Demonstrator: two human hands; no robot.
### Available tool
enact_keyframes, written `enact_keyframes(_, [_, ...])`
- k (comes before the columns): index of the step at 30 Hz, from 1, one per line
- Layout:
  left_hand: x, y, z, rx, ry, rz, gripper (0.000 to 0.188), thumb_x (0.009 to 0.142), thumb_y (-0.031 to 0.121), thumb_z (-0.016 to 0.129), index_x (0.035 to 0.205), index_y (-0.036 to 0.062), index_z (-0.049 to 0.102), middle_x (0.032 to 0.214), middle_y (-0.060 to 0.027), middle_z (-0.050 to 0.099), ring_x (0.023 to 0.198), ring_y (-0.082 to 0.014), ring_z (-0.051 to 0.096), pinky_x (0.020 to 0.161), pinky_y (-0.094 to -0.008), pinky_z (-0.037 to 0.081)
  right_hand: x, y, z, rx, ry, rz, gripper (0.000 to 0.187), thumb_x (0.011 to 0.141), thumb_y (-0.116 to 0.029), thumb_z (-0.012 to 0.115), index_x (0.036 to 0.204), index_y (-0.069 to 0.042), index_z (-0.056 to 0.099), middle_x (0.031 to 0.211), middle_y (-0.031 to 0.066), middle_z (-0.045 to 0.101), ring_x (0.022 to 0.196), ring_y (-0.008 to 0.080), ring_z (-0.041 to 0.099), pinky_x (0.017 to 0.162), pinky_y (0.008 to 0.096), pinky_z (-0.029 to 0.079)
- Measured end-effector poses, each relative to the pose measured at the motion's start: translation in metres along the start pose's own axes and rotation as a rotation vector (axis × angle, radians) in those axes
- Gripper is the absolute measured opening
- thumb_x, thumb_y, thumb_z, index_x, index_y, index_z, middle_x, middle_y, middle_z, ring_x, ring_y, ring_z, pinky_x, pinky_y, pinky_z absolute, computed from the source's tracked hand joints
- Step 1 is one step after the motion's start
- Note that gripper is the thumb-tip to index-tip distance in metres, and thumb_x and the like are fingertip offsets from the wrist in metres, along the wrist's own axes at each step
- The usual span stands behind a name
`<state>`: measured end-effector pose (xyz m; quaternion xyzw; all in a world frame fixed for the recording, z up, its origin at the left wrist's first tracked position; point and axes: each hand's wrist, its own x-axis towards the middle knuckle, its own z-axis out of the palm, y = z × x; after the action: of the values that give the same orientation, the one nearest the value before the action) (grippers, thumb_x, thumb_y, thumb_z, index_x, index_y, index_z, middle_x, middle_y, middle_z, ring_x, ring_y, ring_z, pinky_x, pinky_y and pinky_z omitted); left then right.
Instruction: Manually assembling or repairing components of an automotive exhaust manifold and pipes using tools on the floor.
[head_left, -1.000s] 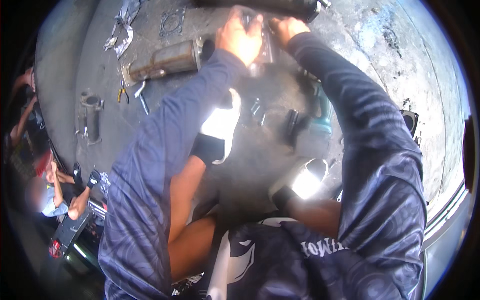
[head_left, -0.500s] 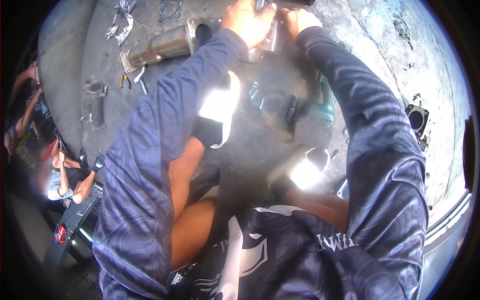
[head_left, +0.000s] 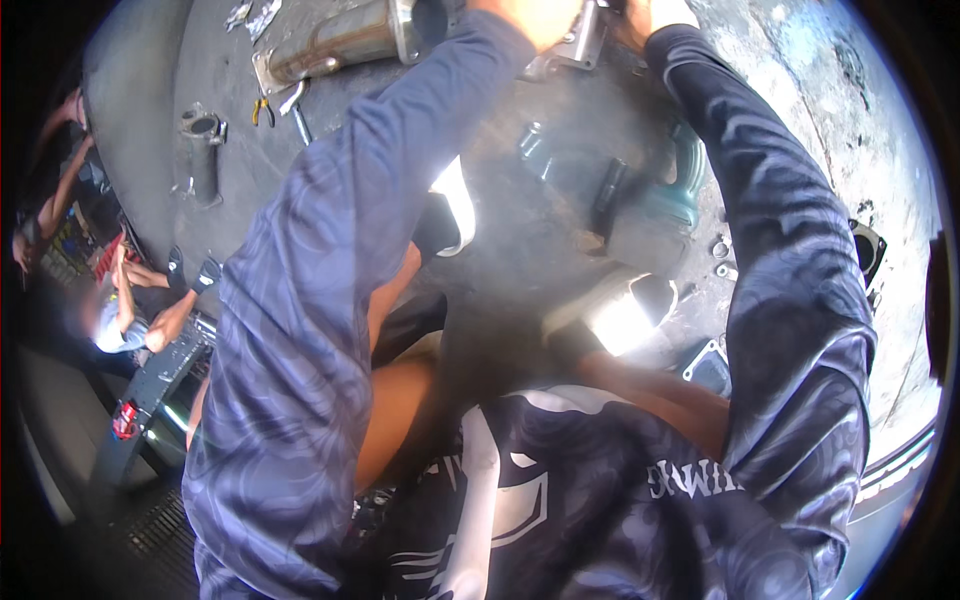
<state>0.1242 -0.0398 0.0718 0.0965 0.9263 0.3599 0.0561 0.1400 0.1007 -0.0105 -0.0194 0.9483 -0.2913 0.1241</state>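
At the top edge of the head view, my left hand [head_left: 540, 18] is closed on a grey metal part with a flat flange [head_left: 582, 48]. Its fingertips are cut off by the picture's edge. Just right of that part is my right hand [head_left: 658, 14], fingers curled; whatever lies between them is out of sight. Below the hands, a teal cordless power tool [head_left: 686, 180] with a dark battery lies on the floor. Left of it is a dark cylindrical piece [head_left: 610, 185], and farther left some shiny cylindrical pieces [head_left: 533, 145], blurred by haze.
A rusty flanged pipe [head_left: 330, 48] lies at upper left, near yellow-handled pliers [head_left: 262, 112] and a smaller flanged pipe [head_left: 200, 155]. Flat gaskets [head_left: 708, 366] and small metal rings [head_left: 721, 246] lie at right. My white shoes [head_left: 618, 318] flank the middle. Another person [head_left: 125, 310] sits far left.
The view has shifted, so the hands and the metal part sit higher and farther right, partly out of the picture. Both hands stay at the metal part.
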Motion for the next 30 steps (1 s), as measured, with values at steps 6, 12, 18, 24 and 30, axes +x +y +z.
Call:
enact_keyframes(6, [-0.005,-0.004,-0.004,0.039,-0.046,0.073,0.015,0.082,0.016,0.060,0.090,0.0049,0.054,0.069,-0.0146,0.058,0.065,-0.0262,0.061,0.061,-0.0360,0.046,-0.003,-0.002,0.021,-0.079,-0.102,0.090,0.030,0.085,-0.012,0.047,0.113,-0.012,0.056,0.115,0.0138,0.059,0.100,0.0338,0.061,0.085,0.0420,0.050])
enact_keyframes(12, [-0.008,-0.026,0.005,0.003,-0.062,0.078,0.014,0.085,0.008,0.060,0.096,0.0030,0.053,0.076,-0.0082,0.064,0.070,-0.0118,0.063,0.063,-0.0272,0.049,-0.026,0.006,0.018,0.119,-0.010,0.135,0.037,0.084,-0.020,0.056,0.119,-0.010,0.052,0.121,0.0161,0.053,0.105,0.0332,0.057,0.089,0.0416,0.047])
enact_keyframes(18, [-0.002,-0.019,0.006,-0.066,-0.072,0.075,0.013,0.084,0.007,0.060,0.094,0.0014,0.053,0.075,-0.0088,0.062,0.069,-0.0136,0.062,0.064,-0.0284,0.049,-0.023,0.004,0.018,0.108,-0.021,0.115,0.042,0.083,-0.018,0.058,0.123,-0.011,0.047,0.128,0.0164,0.048,0.108,0.0336,0.056,0.089,0.0428,0.048])
enact_keyframes(24, [-0.007,-0.016,0.008,-0.067,-0.054,-0.001,0.016,0.083,0.011,0.062,0.095,0.0025,0.055,0.076,-0.0115,0.063,0.069,-0.0171,0.060,0.064,-0.0317,0.048,-0.001,0.003,0.027,-0.069,-0.063,0.050,0.031,0.088,-0.015,0.047,0.117,-0.010,0.054,0.119,0.0159,0.055,0.106,0.0320,0.058,0.088,0.0405,0.048])
enact_keyframes(30, [-0.004,-0.016,0.006,-0.035,-0.066,0.000,0.015,0.082,0.011,0.061,0.094,0.0033,0.055,0.077,-0.0132,0.063,0.071,-0.0200,0.062,0.066,-0.0333,0.048,-0.004,-0.009,0.032,0.213,0.068,0.389,0.042,0.071,-0.006,0.064,0.112,-0.007,0.057,0.122,0.0155,0.053,0.117,0.0309,0.050,0.096,0.0380,0.044])
